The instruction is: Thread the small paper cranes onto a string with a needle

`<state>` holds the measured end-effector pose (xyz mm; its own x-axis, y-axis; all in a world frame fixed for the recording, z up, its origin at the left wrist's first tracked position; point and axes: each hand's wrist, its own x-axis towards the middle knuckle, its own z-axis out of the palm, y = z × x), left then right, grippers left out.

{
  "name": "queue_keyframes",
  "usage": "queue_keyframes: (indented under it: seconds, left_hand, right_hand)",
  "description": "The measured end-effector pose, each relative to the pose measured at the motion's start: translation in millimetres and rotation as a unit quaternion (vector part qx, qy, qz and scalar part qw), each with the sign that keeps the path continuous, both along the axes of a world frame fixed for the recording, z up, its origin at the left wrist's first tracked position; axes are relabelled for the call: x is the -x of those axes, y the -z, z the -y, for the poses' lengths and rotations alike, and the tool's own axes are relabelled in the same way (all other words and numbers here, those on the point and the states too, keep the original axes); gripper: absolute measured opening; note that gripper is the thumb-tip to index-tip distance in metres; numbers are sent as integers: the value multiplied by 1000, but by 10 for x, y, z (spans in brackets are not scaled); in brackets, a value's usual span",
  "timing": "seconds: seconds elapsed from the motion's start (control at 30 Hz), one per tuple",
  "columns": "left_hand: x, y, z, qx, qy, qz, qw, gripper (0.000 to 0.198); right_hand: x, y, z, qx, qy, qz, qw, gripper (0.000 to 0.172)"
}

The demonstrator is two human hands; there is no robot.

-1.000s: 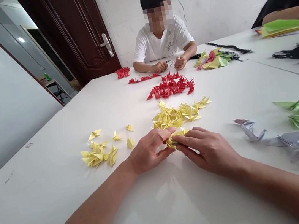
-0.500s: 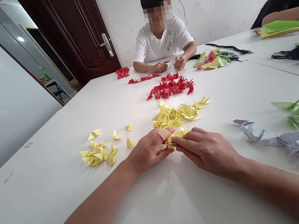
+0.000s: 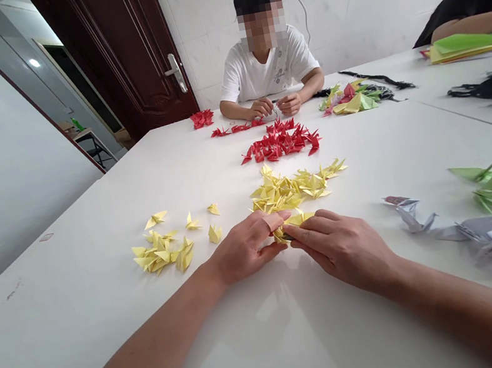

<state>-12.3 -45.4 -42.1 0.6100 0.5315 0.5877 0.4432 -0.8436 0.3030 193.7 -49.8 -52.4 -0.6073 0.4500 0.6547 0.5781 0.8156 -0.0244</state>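
At twelve o'clock, the co-worker's left hand [image 3: 290, 104] has moved closer to the co-worker's right hand [image 3: 260, 108]. The person's left hand [image 3: 244, 250] and right hand [image 3: 345, 244] both pinch yellow paper [image 3: 300, 219] between them, just at six o'clock from the yellow pile [image 3: 287, 188]. Grey cranes [image 3: 482, 225] lie at three o'clock.

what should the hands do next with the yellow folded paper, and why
I'd probably steady the yellow folded paper with the left hand and gently nudge the dark item at the right hand: both hands meet at the paper, and that item, mostly hidden, shows beside it.
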Motion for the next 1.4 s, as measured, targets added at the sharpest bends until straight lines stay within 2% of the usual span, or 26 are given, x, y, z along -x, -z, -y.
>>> queue_keyframes:
  seconds: [0.4,0.7,1.4]
  left_hand:
    - [23,3,5,12,-18,-32,999,46]
    - [40,30,1,27,-22,-21,999,43]
    - [56,10,-9,25,-35,-32,999,43]
  right_hand:
    - [-6,-5,4,8,1,15,1000,26]
    - [-19,3,3,18,6,29,999,30]
    - [3,7,-10,39,26,-9,999,24]
